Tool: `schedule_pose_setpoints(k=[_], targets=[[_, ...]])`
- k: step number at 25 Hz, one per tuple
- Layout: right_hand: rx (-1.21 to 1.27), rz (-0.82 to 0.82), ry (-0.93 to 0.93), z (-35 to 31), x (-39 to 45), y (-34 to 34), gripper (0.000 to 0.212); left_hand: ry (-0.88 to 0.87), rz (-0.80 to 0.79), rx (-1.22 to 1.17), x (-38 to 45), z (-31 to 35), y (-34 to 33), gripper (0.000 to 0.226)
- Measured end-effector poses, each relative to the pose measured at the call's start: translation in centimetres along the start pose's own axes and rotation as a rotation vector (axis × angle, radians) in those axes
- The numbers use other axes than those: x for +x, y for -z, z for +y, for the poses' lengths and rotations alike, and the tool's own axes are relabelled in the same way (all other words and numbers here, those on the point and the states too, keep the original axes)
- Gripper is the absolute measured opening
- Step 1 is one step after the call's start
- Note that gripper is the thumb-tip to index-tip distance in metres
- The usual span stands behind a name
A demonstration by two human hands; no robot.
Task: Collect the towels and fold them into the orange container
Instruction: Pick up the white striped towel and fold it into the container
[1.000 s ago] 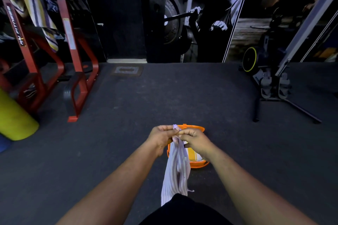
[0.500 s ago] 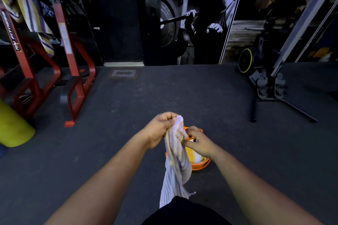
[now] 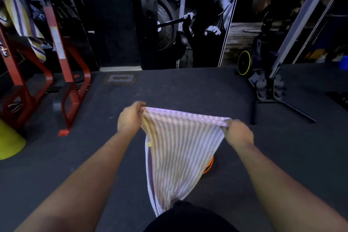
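A striped towel (image 3: 180,149) is pinched at its top corners by the left hand (image 3: 130,118) and right hand (image 3: 238,133); corners should be matched evenly before folding into the orange container (image 3: 209,165).

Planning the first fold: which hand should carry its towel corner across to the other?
Probably the right hand: it and the left hand each pinch a corner of the towel, but its side hangs shorter.

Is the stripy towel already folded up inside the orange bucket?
No, the towel is spread open in the air, held at its top corners by the left hand and right hand, above the orange bucket.
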State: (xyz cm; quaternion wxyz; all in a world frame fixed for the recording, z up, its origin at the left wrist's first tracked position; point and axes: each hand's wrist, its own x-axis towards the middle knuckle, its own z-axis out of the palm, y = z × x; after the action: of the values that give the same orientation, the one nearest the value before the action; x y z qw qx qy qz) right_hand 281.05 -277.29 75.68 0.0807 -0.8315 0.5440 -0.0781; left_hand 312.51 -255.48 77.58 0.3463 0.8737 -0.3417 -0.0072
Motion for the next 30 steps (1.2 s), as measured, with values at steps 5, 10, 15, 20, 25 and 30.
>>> schedule_pose_setpoints(k=[5, 10, 15, 20, 25, 30], targets=[[1.229, 0.093, 0.052, -2.8, 2.6, 5.1, 0.028, 0.472, 0.266, -1.058, 3.1, 5.5, -0.8, 0.011], [0.851, 0.058, 0.209, -1.0, 3.7, 7.7, 0.029, -0.138, -0.160, -0.276, 3.5, 7.7, 0.4, 0.034], [0.728, 0.038, 0.317, 1.3, 2.5, 5.5, 0.009, -0.442, -0.471, 0.287, 3.0, 3.7, -1.2, 0.038], [1.261, -0.205, 0.281, 0.4, 0.3, 5.6, 0.030, 0.024, -0.115, -0.363, 4.4, 1.2, -1.5, 0.042], [0.216, -0.336, 0.351, 0.1, 1.4, 6.3, 0.061, 0.238, 0.042, -0.370, 3.9, 1.5, -1.4, 0.011], [0.311, -0.206, 0.220, -1.3, 1.1, 7.8, 0.047, 0.522, -0.012, -0.959, 3.0, 5.4, -2.7, 0.017]])
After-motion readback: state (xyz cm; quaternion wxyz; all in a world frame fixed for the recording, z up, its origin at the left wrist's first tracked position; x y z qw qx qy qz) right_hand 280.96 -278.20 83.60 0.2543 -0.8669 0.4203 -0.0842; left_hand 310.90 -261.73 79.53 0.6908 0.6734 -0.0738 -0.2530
